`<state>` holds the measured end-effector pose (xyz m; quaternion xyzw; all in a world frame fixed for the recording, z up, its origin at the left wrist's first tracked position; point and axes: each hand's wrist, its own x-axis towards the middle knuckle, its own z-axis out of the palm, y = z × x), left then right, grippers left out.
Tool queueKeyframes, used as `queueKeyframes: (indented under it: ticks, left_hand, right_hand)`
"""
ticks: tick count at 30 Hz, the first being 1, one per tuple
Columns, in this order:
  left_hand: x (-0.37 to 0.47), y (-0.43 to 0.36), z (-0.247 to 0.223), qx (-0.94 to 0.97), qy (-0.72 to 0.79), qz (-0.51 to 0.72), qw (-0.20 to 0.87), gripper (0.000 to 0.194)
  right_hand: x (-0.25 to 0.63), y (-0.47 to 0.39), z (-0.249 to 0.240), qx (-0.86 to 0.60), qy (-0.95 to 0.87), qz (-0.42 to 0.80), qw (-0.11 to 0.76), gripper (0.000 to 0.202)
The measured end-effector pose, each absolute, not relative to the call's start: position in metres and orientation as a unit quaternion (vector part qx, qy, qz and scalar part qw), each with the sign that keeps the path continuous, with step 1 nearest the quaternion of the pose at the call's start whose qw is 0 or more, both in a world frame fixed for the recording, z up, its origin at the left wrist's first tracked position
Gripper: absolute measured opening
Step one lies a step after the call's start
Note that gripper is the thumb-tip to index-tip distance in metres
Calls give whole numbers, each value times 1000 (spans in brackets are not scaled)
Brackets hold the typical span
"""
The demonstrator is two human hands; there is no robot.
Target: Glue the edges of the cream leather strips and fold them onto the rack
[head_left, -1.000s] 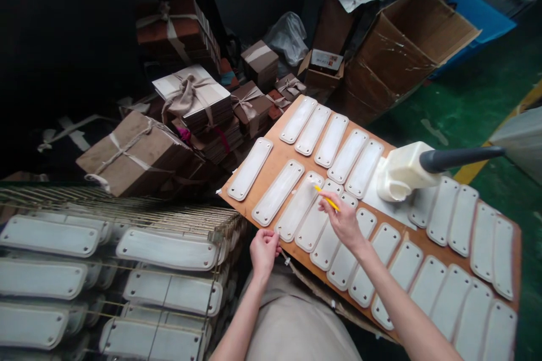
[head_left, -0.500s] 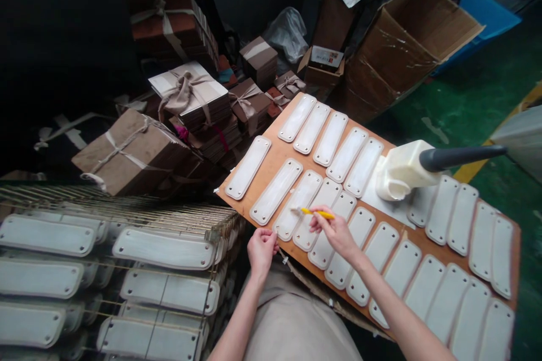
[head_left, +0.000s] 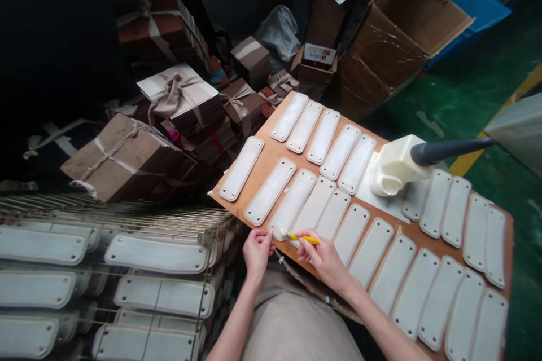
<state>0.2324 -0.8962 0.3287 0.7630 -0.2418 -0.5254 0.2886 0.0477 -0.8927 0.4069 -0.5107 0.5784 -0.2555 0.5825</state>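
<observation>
My right hand (head_left: 317, 251) is closed round the yellow handle of a small paintbrush (head_left: 305, 238). Its bristles meet the near end of a pale strip with rounded corners and metal studs (head_left: 294, 197). Beside that same end, my left hand (head_left: 258, 248) has its thumb and fingers pinched together. Whether they grip the strip's edge or something small, I cannot tell. Similar strips lie in rows across a brown board (head_left: 265, 152). A cream plastic container with a dark handle (head_left: 392, 166) stands among them.
At the lower left, a wire rack (head_left: 169, 217) holds many more pale strips. Tied bundles (head_left: 118, 152) are piled behind it. A tall cardboard box (head_left: 381, 51) and a blue bin (head_left: 470, 8) stand beyond the board.
My right hand has drawn the brush toward me, from the middle of the strip to its near end. My left hand stays by that end. The whole view has shifted slightly.
</observation>
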Motion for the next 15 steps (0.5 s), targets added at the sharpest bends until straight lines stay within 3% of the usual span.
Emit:
queueKeyframes:
  ticks: [3,7,11,15]
  left_hand:
    - [235,-893,331,760,-247,-525,292,40]
    - [231,-881,339,754,-251,-526,304,41]
    - [210,-870,346,712,-223,-622,237,39]
    - [187,-867,347,695,-163,-667,214,34]
  right_hand:
    - [30,-896,413,-484,591,-295,574,34]
    - [-15,-927,408,-571,647,-317,395,33]
    - [-39,-945,393,-667,649,-266,251,32]
    - [-28,-930,381,-699,639,-224,229,33]
